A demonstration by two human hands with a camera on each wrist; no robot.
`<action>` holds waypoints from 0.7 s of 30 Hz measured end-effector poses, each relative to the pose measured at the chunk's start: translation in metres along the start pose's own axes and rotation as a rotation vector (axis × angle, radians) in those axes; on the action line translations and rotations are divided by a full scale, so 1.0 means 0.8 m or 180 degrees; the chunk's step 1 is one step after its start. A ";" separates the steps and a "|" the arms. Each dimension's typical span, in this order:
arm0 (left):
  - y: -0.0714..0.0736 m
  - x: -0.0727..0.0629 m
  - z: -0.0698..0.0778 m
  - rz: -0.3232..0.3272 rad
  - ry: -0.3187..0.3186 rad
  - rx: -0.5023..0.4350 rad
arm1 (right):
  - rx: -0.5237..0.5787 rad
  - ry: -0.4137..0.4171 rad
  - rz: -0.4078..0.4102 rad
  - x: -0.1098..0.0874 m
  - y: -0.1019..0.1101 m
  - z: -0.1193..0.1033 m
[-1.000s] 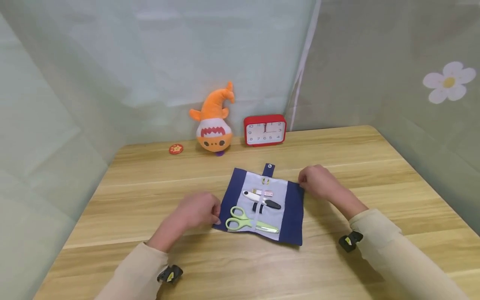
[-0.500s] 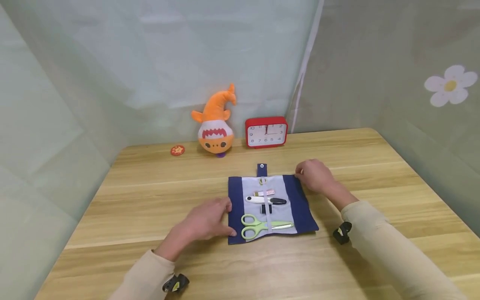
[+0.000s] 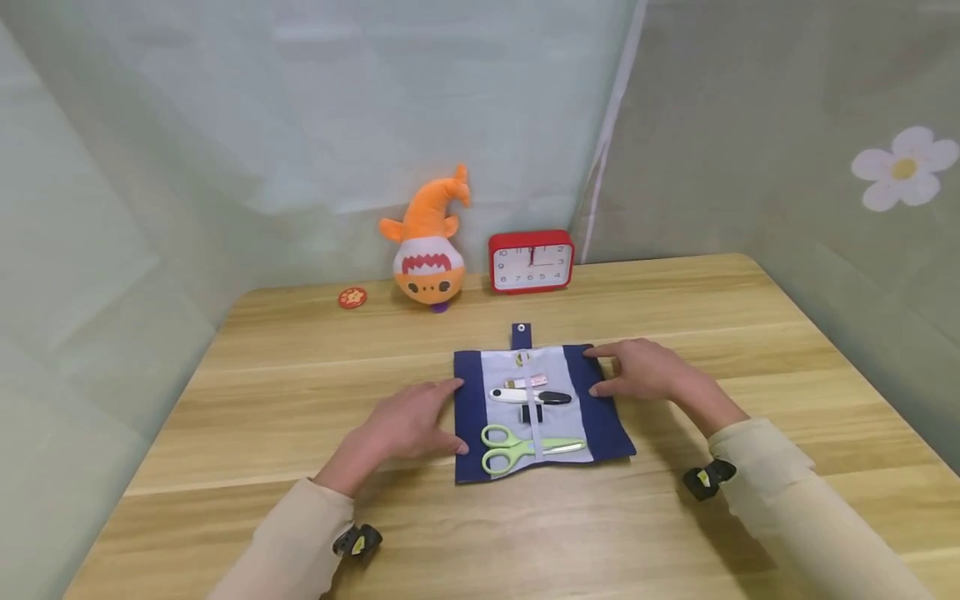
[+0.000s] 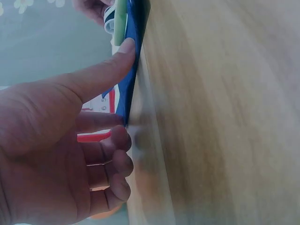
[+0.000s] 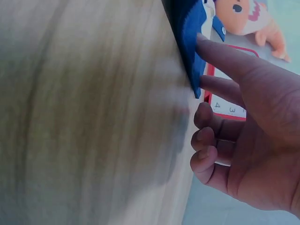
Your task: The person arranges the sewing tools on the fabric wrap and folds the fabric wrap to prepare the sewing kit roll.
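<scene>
A navy fabric sewing case (image 3: 468,417) lies spread flat on the wooden table, its snap strap (image 3: 521,337) pointing away from me. Under a pale elastic band (image 3: 533,408) sit green-handled scissors (image 3: 506,452), a black thread spool (image 3: 530,413), a white tool with a black end (image 3: 551,398), a small pink-and-white item (image 3: 534,382) and a small yellowish item (image 3: 522,359). My left hand (image 3: 408,422) touches the case's left edge with thumb and index finger spread. On the right flap, my right hand (image 3: 648,369) rests its thumb and index fingertip, the other fingers loosely bent.
Along the back of the table (image 3: 300,383) stand an orange shark plush (image 3: 429,250) and a red-framed clock (image 3: 531,262). A round red star badge (image 3: 352,297) lies left of the plush. Pale cloth walls (image 3: 375,100) surround the table.
The case has turned to lie squarer to me, its left side coming nearer. My right hand's grip at the far right corner has loosened, with thumb and index finger now spread along the flap.
</scene>
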State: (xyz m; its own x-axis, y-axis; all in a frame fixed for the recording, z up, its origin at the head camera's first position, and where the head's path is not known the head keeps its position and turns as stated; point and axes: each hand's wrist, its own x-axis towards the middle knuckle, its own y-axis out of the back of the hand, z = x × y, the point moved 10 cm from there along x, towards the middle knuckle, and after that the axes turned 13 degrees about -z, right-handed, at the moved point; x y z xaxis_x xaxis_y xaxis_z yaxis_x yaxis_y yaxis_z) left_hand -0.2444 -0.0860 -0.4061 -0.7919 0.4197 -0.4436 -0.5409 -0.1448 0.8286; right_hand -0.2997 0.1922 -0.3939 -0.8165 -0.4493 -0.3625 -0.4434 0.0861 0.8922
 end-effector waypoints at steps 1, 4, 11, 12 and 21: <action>0.000 0.001 -0.001 -0.0026 0.0012 0.0003 | 0.0001 0.0021 0.0013 -0.001 0.000 0.000; 0.001 0.004 -0.002 -0.0095 0.0023 0.0030 | 0.0020 0.0074 0.0068 -0.002 0.000 0.001; 0.005 0.010 -0.004 -0.0179 0.0020 0.0043 | 0.0177 0.0003 0.0023 0.000 -0.004 0.009; 0.005 0.011 -0.005 -0.0186 0.0038 0.0046 | 0.0196 -0.0005 0.0000 0.001 -0.004 0.010; 0.003 0.014 -0.007 -0.0212 0.0099 0.0031 | 0.0284 -0.0012 -0.0031 0.004 -0.002 0.014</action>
State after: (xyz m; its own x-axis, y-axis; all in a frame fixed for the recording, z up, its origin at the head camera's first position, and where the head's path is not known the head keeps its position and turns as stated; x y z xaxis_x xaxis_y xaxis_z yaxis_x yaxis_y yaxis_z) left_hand -0.2562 -0.0868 -0.4113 -0.7627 0.4000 -0.5081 -0.5900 -0.1086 0.8001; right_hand -0.3061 0.2005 -0.3994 -0.8133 -0.4472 -0.3723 -0.4825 0.1607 0.8610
